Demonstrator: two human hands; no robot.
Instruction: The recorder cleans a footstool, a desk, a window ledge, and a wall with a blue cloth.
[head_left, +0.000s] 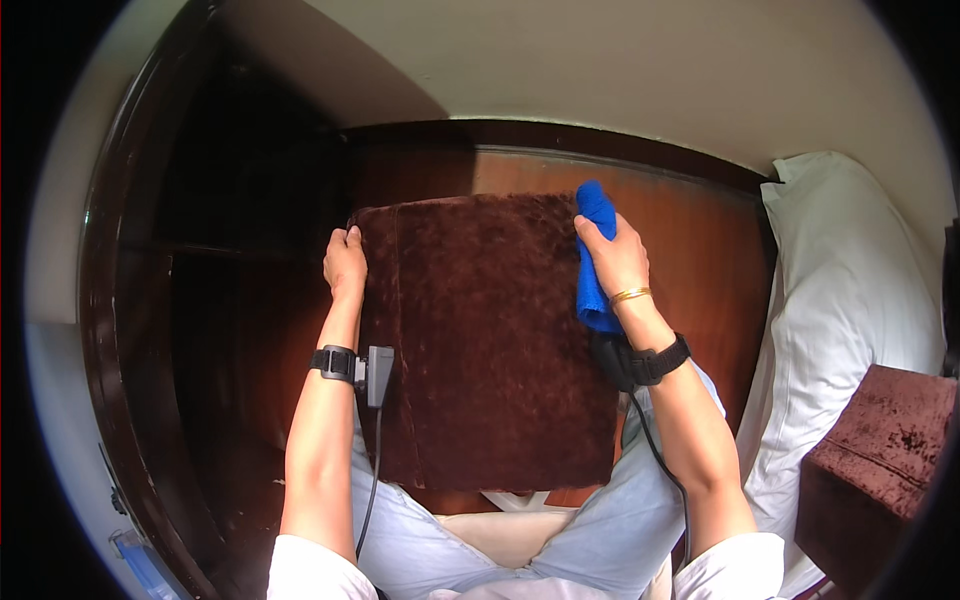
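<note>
A dark brown plush-covered square piece, perhaps a cushion or a box (495, 337), is held above my thighs. My left hand (346, 262) grips its upper left edge, thumb on top. At the upper right edge, my right hand (615, 251) holds a rolled or folded blue cloth (592, 300) against the brown piece. Whether the fingers of my right hand also grip the edge underneath is hidden. A seam runs down the left part of the plush cover. Both wrists wear black straps with cabled devices.
A brown wooden surface (697, 225) lies beyond the piece, bordered by a dark frame and a pale wall (637, 67). A pale pillow (840, 285) and another brown plush-covered block (862, 480) are on the right. Dark wooden framing (112, 285) curves along the left.
</note>
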